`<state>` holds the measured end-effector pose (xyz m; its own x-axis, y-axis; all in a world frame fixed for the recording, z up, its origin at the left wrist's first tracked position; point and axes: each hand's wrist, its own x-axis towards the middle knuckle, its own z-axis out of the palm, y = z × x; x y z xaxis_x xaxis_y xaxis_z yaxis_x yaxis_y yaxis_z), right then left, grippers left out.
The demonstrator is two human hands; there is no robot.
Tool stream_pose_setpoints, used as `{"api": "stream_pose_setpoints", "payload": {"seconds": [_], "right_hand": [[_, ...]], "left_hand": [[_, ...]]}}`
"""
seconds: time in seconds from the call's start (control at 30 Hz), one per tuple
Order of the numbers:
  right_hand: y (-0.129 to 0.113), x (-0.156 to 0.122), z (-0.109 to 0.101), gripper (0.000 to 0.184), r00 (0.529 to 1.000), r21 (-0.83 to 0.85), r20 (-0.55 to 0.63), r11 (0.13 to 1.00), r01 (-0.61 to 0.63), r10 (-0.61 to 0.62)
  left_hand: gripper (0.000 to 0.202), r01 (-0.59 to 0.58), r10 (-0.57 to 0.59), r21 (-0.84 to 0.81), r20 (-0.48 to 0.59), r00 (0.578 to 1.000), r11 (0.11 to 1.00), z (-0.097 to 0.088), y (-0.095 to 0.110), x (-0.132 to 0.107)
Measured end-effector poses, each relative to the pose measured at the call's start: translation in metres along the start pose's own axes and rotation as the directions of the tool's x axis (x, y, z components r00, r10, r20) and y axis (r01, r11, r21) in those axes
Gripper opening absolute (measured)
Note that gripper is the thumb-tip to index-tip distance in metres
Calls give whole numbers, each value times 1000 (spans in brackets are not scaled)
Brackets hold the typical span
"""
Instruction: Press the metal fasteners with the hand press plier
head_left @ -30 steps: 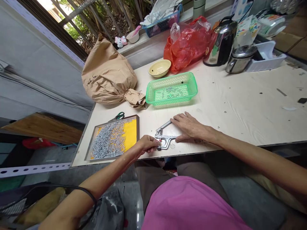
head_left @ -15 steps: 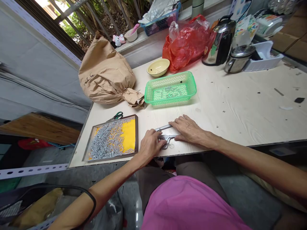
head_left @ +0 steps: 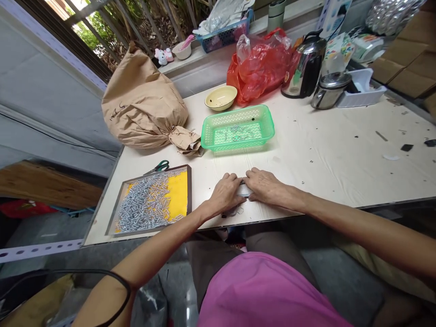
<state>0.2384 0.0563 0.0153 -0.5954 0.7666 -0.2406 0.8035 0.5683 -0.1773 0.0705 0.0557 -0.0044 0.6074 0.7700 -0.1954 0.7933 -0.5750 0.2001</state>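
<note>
My left hand (head_left: 225,192) and my right hand (head_left: 265,187) are close together near the table's front edge. Both have their fingers closed round opposite ends of a grey metal part (head_left: 244,190), a flat frame-like piece whose middle shows between them. The fingers cover its ends. Left of my left hand lies a shallow tray (head_left: 189,193) with a dark rim and yellow bottom, heaped with small silvery metal pins (head_left: 141,202). Beyond the hands is a green plastic basket (head_left: 238,146) holding several similar pins.
Green-handled scissors (head_left: 162,166) lie behind the tray. A brown paper sack (head_left: 143,104), a cream bowl (head_left: 221,97), a red plastic bag (head_left: 260,72), a steel kettle (head_left: 304,63) and a lidded steel pot (head_left: 329,93) stand along the back. Scraps dot the table's right side.
My left hand has moved up and right towards my right hand, so the gap between them is smaller. Less of the metal part shows now. The whole view has shifted slightly.
</note>
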Motion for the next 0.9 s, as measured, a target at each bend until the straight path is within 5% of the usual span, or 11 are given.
{"api": "stream_pose_setpoints", "payload": {"seconds": [0.2,0.53,0.7,0.9], "right_hand": [[3,6,1,22,997,10,73,1000,4,-5],[1,-4,17,16,1000,-19,-10,1000,2,-2],[25,-1,20,42,990,39,-97,994,103,-99],[40,6,25,18,984,67,-167,995,78,-66]], "left_hand": [[31,65,-65,-71,4,998,995,0,2,3],[18,75,-74,-100,18,997,992,-2,7,3],[32,61,-74,-86,-152,986,994,16,22,-22],[40,-96,36,-175,-318,947,980,52,56,-50]]}}
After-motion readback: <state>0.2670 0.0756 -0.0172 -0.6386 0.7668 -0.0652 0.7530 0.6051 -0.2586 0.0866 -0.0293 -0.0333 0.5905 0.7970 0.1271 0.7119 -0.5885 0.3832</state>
